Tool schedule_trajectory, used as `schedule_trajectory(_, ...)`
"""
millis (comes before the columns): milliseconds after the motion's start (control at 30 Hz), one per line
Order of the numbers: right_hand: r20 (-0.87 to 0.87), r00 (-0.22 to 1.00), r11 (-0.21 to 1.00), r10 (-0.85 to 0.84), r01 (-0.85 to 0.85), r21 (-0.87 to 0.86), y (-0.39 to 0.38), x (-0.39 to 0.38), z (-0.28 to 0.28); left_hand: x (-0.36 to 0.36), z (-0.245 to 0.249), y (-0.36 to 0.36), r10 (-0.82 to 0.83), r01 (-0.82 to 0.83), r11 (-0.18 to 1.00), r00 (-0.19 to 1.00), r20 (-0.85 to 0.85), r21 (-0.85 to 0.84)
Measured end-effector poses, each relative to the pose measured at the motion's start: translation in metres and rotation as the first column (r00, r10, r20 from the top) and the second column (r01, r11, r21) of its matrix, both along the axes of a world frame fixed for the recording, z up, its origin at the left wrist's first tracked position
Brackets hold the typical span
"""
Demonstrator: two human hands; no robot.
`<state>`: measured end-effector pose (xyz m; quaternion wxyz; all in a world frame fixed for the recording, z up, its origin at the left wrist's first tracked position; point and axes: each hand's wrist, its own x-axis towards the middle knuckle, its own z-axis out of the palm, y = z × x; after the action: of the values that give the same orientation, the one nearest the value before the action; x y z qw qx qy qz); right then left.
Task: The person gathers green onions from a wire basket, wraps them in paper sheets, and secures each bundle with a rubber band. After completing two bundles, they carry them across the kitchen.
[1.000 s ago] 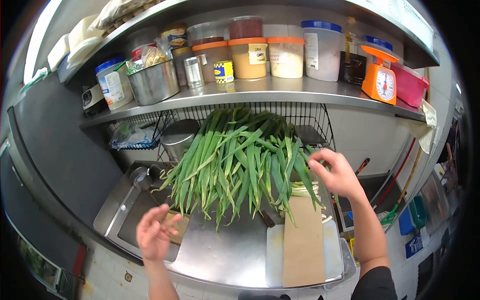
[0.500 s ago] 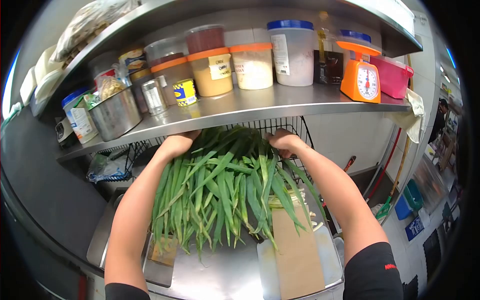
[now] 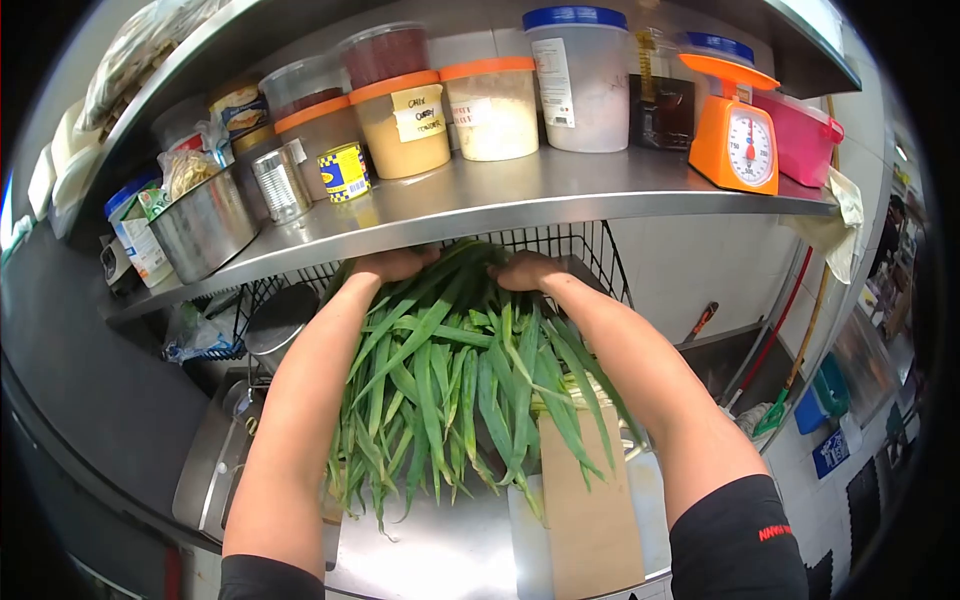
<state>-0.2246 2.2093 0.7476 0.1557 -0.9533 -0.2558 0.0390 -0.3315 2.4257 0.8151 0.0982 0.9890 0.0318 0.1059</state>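
A big bunch of spring onions [image 3: 440,370] hangs with its long green leaves fanned down toward me, over the metal worktop [image 3: 420,550]. My left hand [image 3: 397,263] closes on the top of the bunch at its left side, under the shelf edge. On the other side, my right hand [image 3: 522,270] grips the top of the bunch, its fingers partly sunk in the leaves. Pale stalks [image 3: 580,388] show beneath the leaves at the right, by a brown cardboard strip [image 3: 590,510].
Above my hands runs a steel shelf [image 3: 560,185] with lidded tubs, cans, a steel pot [image 3: 205,230] and an orange scale [image 3: 735,135]. A black wire basket [image 3: 590,245] stands behind the bunch. Left of it is a dark-lidded container [image 3: 283,320].
My hands have come closer together, the left moving right and the right moving left, gathering the top of the bunch narrower. The camera view has shifted slightly.
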Motion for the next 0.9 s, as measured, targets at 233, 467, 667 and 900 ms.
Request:
schedule_trajectory(233,-0.049,0.998,1.000,0.027,-0.026,0.004,0.020,0.001,-0.009,0.012,-0.017,0.021,0.099,-0.094,0.994,0.991,-0.092,0.061)
schedule_trajectory(467,-0.068,0.954,0.928,-0.293,0.301,0.221,0.037,0.023,-0.032,0.010,-0.023,0.015,0.131,-0.128,0.990,0.990,0.049,-0.061)
schedule_trajectory(667,-0.187,0.960,0.794,-0.209,0.278,0.540,0.027,0.021,-0.026,0.024,-0.032,0.028,0.164,-0.167,0.805,0.985,-0.058,-0.570)
schedule_trajectory(900,-0.430,0.880,0.515,0.202,0.278,0.811,0.036,0.010,-0.028,0.010,-0.012,-0.009,-0.081,0.120,0.823,0.992,0.095,-0.556)
